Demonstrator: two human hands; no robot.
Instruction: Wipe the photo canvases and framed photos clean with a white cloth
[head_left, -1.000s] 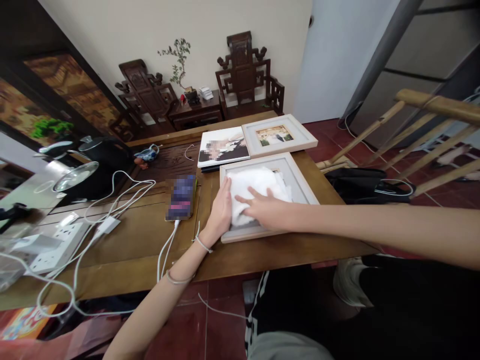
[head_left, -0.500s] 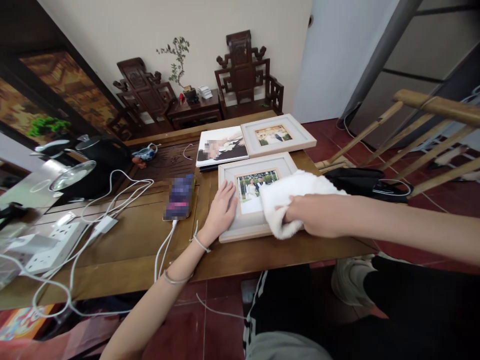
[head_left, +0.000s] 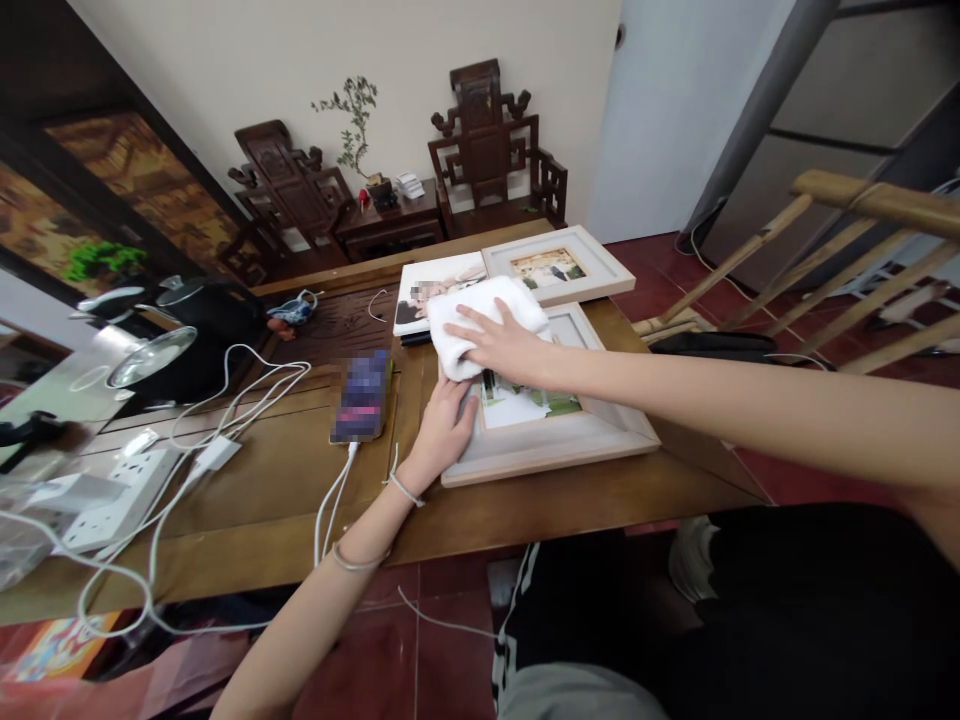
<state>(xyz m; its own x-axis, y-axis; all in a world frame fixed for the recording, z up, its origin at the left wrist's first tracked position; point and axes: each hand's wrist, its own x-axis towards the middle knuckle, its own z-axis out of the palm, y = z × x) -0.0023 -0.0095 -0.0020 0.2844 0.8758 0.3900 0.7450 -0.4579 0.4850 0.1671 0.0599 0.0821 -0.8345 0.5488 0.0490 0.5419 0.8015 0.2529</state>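
A light wood picture frame (head_left: pixel 555 450) with a photo of two people lies flat on the table. My left hand (head_left: pixel 442 430) rests on its left border, fingers laid along the rim and thumb apart. Over the frame's far left corner, my right hand (head_left: pixel 502 345) holds a folded white cloth (head_left: pixel 457 310) under spread fingers. The cloth hides that corner and most of the photo's upper part. It also overlaps the near edge of a photo panel (head_left: pixel 412 290) behind. A second light frame (head_left: pixel 611 275) with a smaller photo lies beside that panel.
On the wooden table (head_left: pixel 262 500), a phone (head_left: pixel 361 400) is plugged into a white cable left of my hand. Further left are a power strip (head_left: pixel 112 500), tangled cables and a black kettle (head_left: pixel 202 310). A bamboo chair (head_left: pixel 832 190) stands at the right.
My right hand has carried the cloth from the frame's right side to its far left corner, uncovering the right border. My left hand stays on the left border.
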